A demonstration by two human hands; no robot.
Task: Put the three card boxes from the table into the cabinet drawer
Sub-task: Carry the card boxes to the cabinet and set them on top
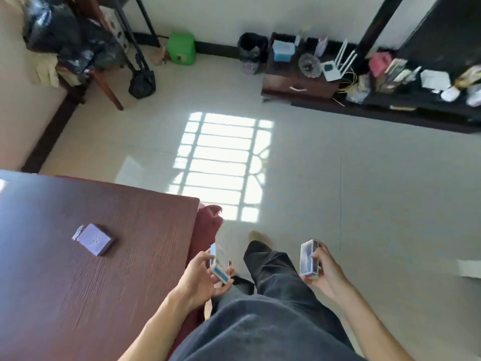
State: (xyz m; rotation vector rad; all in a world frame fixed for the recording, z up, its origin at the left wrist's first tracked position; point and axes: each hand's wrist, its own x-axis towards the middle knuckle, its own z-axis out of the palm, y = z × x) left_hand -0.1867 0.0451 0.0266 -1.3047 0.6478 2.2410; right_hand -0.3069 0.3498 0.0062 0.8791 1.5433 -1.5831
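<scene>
Both hands loaded: left grip (201, 276) closed round a blue card box (219, 264), right grip (324, 272) round another (309, 260). Third, purple box (95, 239) sits on desk (145, 256), left. Cabinet drawer (299, 87) far right, looks shut. Suggest stacking both boxes in one hand, freeing the other for the handle.
</scene>
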